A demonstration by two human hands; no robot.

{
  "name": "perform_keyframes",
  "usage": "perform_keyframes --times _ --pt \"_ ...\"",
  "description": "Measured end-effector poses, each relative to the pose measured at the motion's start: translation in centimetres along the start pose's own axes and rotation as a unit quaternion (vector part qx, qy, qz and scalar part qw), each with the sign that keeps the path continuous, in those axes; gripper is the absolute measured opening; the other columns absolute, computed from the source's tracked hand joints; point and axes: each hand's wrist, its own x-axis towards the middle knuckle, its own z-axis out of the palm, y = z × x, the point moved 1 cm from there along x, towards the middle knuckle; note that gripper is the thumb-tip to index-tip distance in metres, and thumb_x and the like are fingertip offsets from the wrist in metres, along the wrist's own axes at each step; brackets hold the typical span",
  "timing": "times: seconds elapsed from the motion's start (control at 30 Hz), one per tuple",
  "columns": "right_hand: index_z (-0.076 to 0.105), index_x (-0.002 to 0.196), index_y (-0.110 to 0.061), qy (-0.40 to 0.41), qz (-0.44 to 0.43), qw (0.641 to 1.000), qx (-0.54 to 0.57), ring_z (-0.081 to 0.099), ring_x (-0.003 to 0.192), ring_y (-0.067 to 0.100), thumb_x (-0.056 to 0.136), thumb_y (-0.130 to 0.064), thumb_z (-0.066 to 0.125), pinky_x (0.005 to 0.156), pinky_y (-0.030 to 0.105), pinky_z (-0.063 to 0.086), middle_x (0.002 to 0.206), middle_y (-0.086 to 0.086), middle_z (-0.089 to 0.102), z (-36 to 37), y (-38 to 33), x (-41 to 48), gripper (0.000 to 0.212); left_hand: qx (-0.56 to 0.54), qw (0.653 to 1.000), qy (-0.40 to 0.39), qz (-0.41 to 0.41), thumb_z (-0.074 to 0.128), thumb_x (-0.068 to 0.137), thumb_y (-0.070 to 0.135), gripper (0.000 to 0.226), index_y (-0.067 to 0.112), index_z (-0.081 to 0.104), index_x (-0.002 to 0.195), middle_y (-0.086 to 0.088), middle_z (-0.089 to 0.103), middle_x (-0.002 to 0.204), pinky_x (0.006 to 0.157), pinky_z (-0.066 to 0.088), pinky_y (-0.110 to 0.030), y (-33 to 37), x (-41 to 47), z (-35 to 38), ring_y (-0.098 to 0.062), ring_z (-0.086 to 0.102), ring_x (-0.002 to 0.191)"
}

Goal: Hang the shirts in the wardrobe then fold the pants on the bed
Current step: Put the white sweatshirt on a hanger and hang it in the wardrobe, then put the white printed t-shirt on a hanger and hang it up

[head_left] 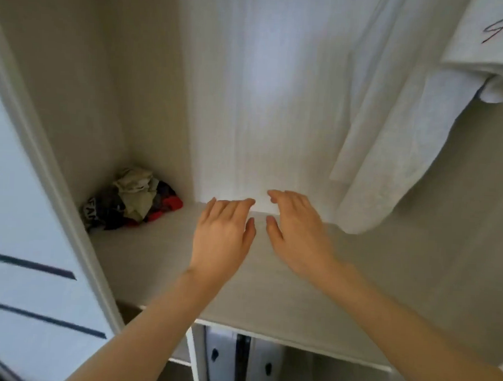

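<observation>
While both hands are held out into the wardrobe (75,79), nothing is gripped by either. The left hand (221,235) is presented palm down, with the fingers straight and slightly spread. The right hand (296,233) is presented likewise, with the fingers relaxed and the thumb set apart. The two hands are placed side by side, near each other but not touching, at the lower hem of the hanging white shirt (263,103). The fingertips of both hands are seen at or just in front of that hem; whether the cloth is touched cannot be told. The hem is not pinched by any finger.

The hanging white shirt is located inside the wardrobe and hangs straight down, with the shelf (159,267) directly below its hem. To the right of the shirt, a long fold of white cloth (393,139) is draped downward; whether it is a sleeve of the same shirt cannot be told. Above and to the right of the shirt, a second white shirt (491,42) with a red script print is hung. To the left of the shirt's hem, a pile of crumpled clothes (133,201) is lodged in the rear corner on the shelf. Further left of the shirt, pale drawer fronts (23,231) marked with dark lines are seen. Below the shirt, under the front edge of the shelf, grey metal fittings (227,358) with dark holes are visible.
</observation>
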Motion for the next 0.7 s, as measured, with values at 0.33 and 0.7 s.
perform_keyframes --times 0.33,0.7 --pt "0.047 0.136 -0.006 -0.155 -0.134 0.973 0.106 0.055 0.112 0.025 0.097 -0.019 0.052 0.088 0.039 0.051 0.122 0.010 0.060 8.9 -5.7 -9.0 0.042 0.166 0.958 -0.092 -0.215 0.060 0.090 0.018 0.023 0.013 0.067 0.112 -0.004 0.072 0.095 0.072 0.054 -0.039 -2.7 -16.8 -4.8 -0.029 0.066 0.087" --pt "0.056 0.126 -0.001 -0.284 -0.259 0.898 0.213 0.060 0.104 0.031 0.094 -0.010 0.054 0.082 0.042 0.053 0.109 0.014 0.066 17.1 -15.1 -16.3 0.034 0.248 0.873 -0.117 -0.404 0.065 0.087 0.013 0.019 0.010 0.069 0.106 -0.003 0.072 0.090 0.068 0.051 -0.038 -4.4 -31.4 -11.1 -0.028 0.065 0.086"
